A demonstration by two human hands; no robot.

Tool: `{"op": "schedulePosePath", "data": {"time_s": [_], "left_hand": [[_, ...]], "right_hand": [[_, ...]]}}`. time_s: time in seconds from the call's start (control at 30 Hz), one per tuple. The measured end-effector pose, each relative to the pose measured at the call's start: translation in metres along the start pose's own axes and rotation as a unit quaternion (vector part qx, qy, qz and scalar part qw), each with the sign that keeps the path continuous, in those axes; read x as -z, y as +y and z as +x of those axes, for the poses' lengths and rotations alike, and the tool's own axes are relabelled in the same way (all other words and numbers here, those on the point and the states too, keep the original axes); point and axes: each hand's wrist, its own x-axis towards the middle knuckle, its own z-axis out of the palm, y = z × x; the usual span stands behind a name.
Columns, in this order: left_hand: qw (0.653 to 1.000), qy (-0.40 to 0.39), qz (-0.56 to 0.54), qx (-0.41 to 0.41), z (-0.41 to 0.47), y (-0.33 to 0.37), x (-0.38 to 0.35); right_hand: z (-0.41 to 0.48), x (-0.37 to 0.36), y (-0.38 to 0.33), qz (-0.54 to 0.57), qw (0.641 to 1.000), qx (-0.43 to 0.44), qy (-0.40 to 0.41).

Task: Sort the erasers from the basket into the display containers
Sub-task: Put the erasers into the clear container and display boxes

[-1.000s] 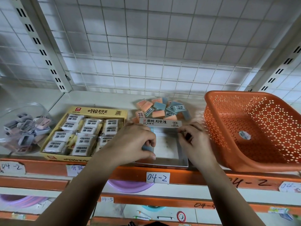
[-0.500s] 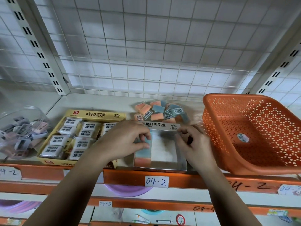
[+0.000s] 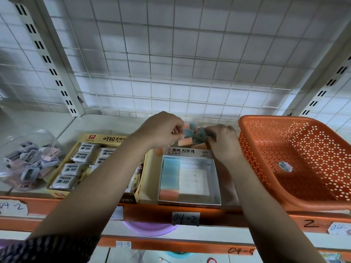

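Note:
A silver display box [image 3: 213,173] stands at the shelf's front edge, with a column of blue and orange erasers [image 3: 169,176] along its left wall. Behind it lies a loose pile of orange and blue erasers [image 3: 185,142]. My left hand [image 3: 163,130] is at the pile's left side with curled fingers pinching a blue eraser [image 3: 189,132]. At the pile's right side, my right hand [image 3: 223,143] grips a grey-blue labelled eraser [image 3: 200,135]. The orange basket [image 3: 266,130] on the right holds one small white-blue eraser [image 3: 285,166].
A yellow box [image 3: 98,138] of wrapped 2B erasers sits left of the silver box. A clear bowl [image 3: 11,141] of sharpeners is at far left. A wire grid backs the shelf. Lower shelves and a purple bowl [image 3: 150,228] lie below.
Both hands left the silver box and moved back to the loose pile behind it. A column of blue and orange erasers now lies uncovered in the box.

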Motion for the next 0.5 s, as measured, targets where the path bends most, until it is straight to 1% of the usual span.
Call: {"op": "schedulePosePath", "data": {"time_s": [0.13, 0.3, 0.37, 0.5], "left_hand": [[0.999, -0.009, 0.046, -0.009, 0.027, -0.007, -0.011], [0.993, -0.046, 0.104, -0.011, 0.048, -0.010, -0.026], [0.993, -0.047, 0.111, -0.008, 0.052, -0.009, -0.028], [0.992, -0.059, 0.111, 0.013, 0.055, -0.006, -0.033]], "right_hand": [[-0.002, 0.003, -0.001, 0.036, 0.999, -0.022, 0.012], [-0.025, 0.006, 0.003, 0.106, 0.992, -0.022, 0.064], [-0.036, 0.009, 0.000, 0.158, 0.984, -0.028, 0.073], [-0.052, 0.016, -0.008, 0.251, 0.966, -0.026, 0.064]]}}
